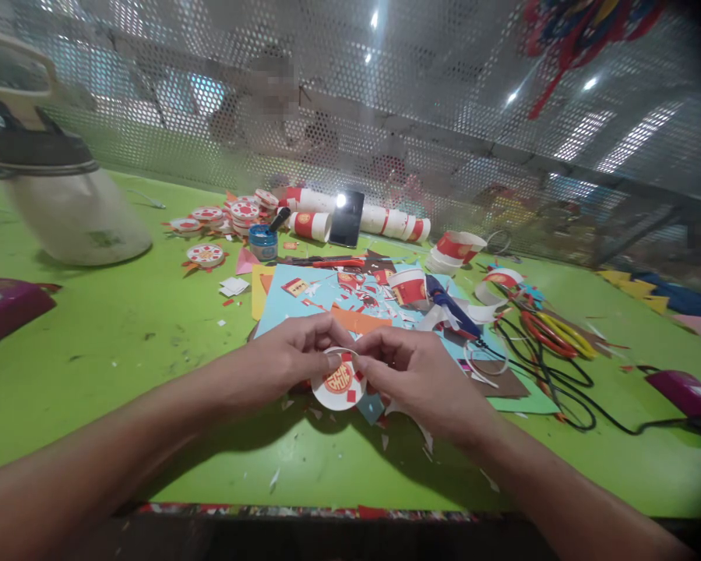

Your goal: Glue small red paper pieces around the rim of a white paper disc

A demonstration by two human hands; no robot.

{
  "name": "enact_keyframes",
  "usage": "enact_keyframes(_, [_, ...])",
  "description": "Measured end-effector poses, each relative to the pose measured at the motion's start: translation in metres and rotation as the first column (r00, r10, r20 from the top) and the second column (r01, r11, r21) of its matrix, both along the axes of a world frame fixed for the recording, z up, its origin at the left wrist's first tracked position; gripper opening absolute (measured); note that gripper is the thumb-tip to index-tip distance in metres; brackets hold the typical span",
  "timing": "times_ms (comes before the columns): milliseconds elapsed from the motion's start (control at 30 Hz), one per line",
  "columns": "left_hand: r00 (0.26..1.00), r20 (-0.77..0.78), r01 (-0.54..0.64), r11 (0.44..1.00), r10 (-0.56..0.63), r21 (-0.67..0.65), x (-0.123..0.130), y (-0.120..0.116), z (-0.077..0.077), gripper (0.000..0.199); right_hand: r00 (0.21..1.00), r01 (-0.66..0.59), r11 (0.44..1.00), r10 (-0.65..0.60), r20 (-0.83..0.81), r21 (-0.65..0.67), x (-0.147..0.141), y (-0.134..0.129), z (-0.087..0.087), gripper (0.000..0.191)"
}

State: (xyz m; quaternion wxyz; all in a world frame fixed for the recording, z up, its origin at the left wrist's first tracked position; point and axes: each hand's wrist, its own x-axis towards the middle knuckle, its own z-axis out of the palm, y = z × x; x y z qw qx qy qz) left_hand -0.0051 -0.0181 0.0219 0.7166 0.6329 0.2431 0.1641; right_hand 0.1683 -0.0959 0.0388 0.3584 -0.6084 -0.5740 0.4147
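Note:
A white paper disc (pixel 339 383) with a red and yellow round print and small red squares is held upright over the front of the green table (pixel 210 460). My left hand (pixel 304 351) pinches its upper left edge between thumb and fingers. On the upper right edge, my right hand (pixel 406 370) grips the same disc, its thumb close to the left one. Behind the hands lie light blue sheets (pixel 280 300) strewn with red and white paper scraps, and an orange piece (pixel 359 319).
A blue glue gun (pixel 452 305) with a black cable lies right of a cut paper cup (pixel 409 287). Farther back are stacked cups (pixel 379 218), a phone (pixel 346 220), a blue jar (pixel 263 243) and decorated discs (pixel 206 255). A large container (pixel 75 202) stands left.

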Motion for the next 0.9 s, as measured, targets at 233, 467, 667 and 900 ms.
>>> enact_keyframes(233, [1.0,-0.006,0.025,1.0,-0.025,-0.013,-0.0017,0.0015,0.0,0.022,1.0,-0.001,1.0,0.001,-0.021,0.01,0.0026,0.0012,-0.002,0.01])
enact_keyframes(467, [0.999,0.011,0.038,0.996,-0.037,-0.085,-0.0023,0.0016,0.0013,0.021,1.0,-0.023,1.0,0.023,0.008,0.003,0.0069,0.0015,-0.0023,0.012])
enact_keyframes(667, [1.0,0.0,0.024,0.996,-0.024,-0.091,-0.0007,-0.0006,0.0067,0.019,0.999,-0.008,1.0,0.007,0.047,0.018,0.0047,0.002,-0.003,0.017])
enact_keyframes(900, [1.0,0.003,0.005,0.999,-0.005,-0.052,-0.0001,-0.0006,0.0061,0.017,0.999,-0.033,0.999,0.032,0.026,0.029,0.005,0.0017,-0.0017,0.02])
